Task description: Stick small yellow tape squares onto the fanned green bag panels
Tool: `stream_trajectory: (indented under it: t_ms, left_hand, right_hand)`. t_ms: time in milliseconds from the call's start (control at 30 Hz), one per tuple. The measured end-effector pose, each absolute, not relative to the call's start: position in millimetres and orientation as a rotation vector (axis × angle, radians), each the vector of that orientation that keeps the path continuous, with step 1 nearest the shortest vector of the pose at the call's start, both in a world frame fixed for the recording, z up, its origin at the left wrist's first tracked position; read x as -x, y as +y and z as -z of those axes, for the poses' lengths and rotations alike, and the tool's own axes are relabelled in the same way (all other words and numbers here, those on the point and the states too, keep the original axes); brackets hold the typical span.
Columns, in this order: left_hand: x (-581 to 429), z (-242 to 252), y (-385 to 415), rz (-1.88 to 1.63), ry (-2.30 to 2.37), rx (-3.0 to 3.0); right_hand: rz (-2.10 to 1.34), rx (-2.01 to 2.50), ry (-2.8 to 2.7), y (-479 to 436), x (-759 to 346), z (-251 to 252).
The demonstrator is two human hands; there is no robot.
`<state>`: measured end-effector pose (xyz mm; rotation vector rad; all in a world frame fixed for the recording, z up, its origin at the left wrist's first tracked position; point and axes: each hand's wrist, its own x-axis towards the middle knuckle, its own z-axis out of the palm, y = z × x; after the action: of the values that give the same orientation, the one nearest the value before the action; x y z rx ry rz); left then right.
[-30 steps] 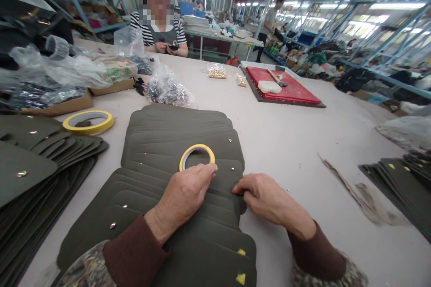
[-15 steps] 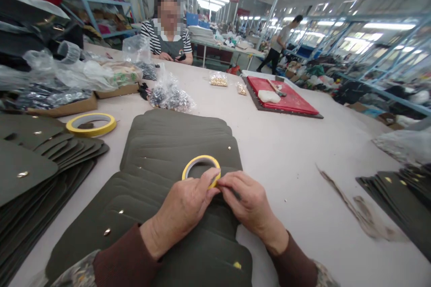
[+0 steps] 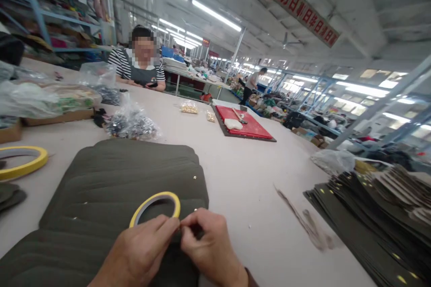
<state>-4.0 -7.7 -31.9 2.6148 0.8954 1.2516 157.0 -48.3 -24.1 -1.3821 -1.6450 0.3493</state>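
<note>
My left hand (image 3: 139, 246) is closed round a roll of yellow tape (image 3: 163, 196), which it holds above a stack of dark olive fabric panels (image 3: 134, 166). Against it, my right hand (image 3: 212, 242) is pinched at the roll's near side. What lies between its fingertips, perhaps the tape's end, is too small to make out. Small shiny metal pieces (image 3: 195, 178) show on the panels under and beyond my hands.
At left lies another yellow tape roll (image 3: 37, 161). Beyond the panels sit a clear bag of shiny parts (image 3: 133, 121) and a red board (image 3: 245, 122) with a hammer. More panels (image 3: 367, 219) are stacked at right. A person (image 3: 141, 63) sits across the table.
My view has turned right and upward, so the table's things appear further left and lower. Both hands stay together at the tape roll.
</note>
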Motion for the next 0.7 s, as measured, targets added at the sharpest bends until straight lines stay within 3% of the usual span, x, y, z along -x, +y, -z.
stream_trajectory:
  t_ms: [100, 300, 467, 700]
  left_hand:
    - [4, 25, -16, -1.138, 0.766, -2.689]
    - [1, 27, -18, -0.767, 0.972, -2.779]
    - [1, 26, -12, -0.372, 1.136, -2.827]
    - [0, 22, -15, -0.307, 1.206, -2.768]
  right_hand:
    - [-0.779, 1.522, -1.365, -47, -160, 16]
    - [-1.191, 1.58, -0.984, -27, -204, 20]
    - [-1.175, 1.671, -1.119, -27, -215, 32]
    - [-0.794, 1.804, -1.542, -28, -198, 32]
